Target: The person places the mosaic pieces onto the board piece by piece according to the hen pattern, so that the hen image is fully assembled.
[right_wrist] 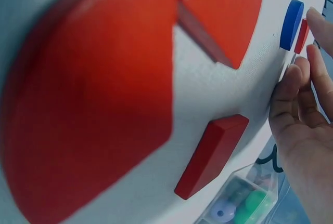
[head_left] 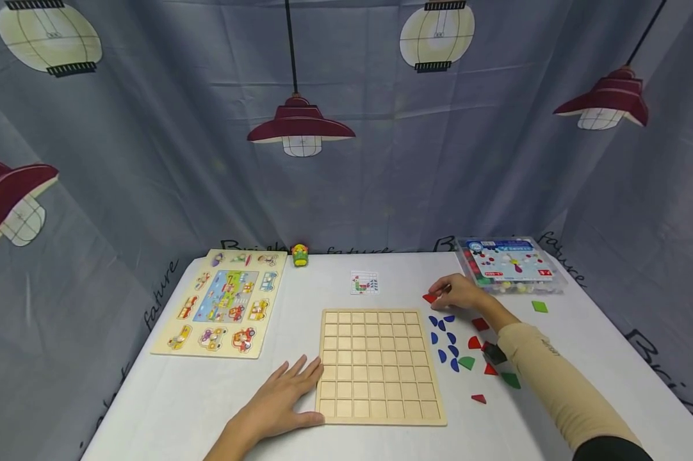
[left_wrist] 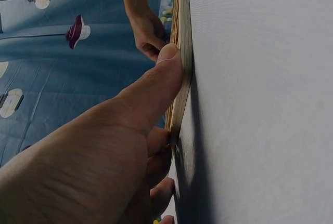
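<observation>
My left hand [head_left: 280,400] lies along the left edge of a wooden grid board [head_left: 381,368], fingers extended. In the left wrist view, its thumb [left_wrist: 169,55] touches the board's edge. Beyond the board's upper right corner, my right hand [head_left: 458,291] pinches a small red piece [head_left: 430,298] at the table surface, between thumb and fingertips. The right wrist view shows that red piece [right_wrist: 302,37] beside a blue half-round piece [right_wrist: 292,25]. Several blue half-round pieces [head_left: 453,351] lie right of the board.
Red pieces [head_left: 474,342], green pieces [head_left: 510,380] and a green square [head_left: 539,307] lie right. A pattern card [head_left: 364,283] sits behind the board. A clear box [head_left: 510,262] stands back right. A picture puzzle [head_left: 168,342] and small figure [head_left: 300,255] are left.
</observation>
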The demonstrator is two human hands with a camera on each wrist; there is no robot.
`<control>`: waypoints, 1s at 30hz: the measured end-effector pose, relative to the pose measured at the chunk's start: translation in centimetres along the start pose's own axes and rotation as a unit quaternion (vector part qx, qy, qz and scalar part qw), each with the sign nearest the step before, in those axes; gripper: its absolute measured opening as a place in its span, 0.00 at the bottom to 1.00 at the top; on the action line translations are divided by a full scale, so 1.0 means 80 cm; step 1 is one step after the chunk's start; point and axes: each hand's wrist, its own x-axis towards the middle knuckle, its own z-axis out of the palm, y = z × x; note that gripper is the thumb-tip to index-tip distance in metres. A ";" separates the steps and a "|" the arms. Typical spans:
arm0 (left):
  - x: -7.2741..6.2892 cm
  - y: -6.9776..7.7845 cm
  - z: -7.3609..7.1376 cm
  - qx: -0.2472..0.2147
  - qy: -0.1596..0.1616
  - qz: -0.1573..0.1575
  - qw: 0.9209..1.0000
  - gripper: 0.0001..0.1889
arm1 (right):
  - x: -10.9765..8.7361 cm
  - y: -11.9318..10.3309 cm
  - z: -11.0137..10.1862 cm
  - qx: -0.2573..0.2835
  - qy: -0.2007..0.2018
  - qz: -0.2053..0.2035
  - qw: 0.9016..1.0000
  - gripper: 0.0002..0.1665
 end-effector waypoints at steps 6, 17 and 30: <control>-0.001 0.000 0.001 -0.001 0.013 0.011 1.000 0.48 | -0.004 -0.003 0.001 -0.008 0.010 0.014 1.000 0.23; 0.000 0.000 -0.002 0.004 0.005 0.006 1.000 0.49 | -0.008 -0.010 0.003 -0.021 0.018 0.038 0.999 0.24; 0.000 0.001 -0.002 -0.003 0.001 0.003 1.000 0.49 | -0.008 -0.012 0.004 -0.027 0.018 0.035 0.999 0.24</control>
